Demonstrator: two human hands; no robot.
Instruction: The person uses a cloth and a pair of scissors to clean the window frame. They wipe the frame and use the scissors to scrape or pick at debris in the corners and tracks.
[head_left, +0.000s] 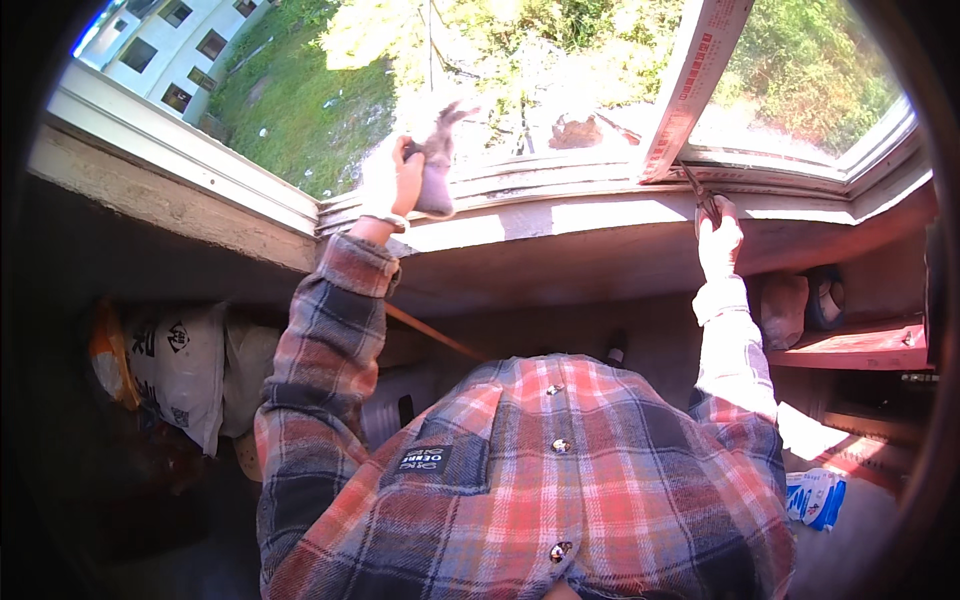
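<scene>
My left hand (396, 180) is raised in bright sunlight above the window sill (607, 214). It grips a greyish-purple cloth (435, 184), whose upper end sticks up loosely and is blurred. Farther right, my right hand (720, 238) is closed around a dark metal tool (703, 196) that looks like a pair of scissors. The tool's narrow end points up and left to the window track (739, 180), beside the foot of the sliding sash frame (694, 90). Whether the tip touches the track cannot be made out.
Printed film covers the sash frame; grass and bushes show outside. Plastic sacks (184, 375) sit in shadow at lower left. On the right, a red shelf (855, 349) holds a wrapped bundle (784, 309). Below it lies a blue-and-white packet (816, 499).
</scene>
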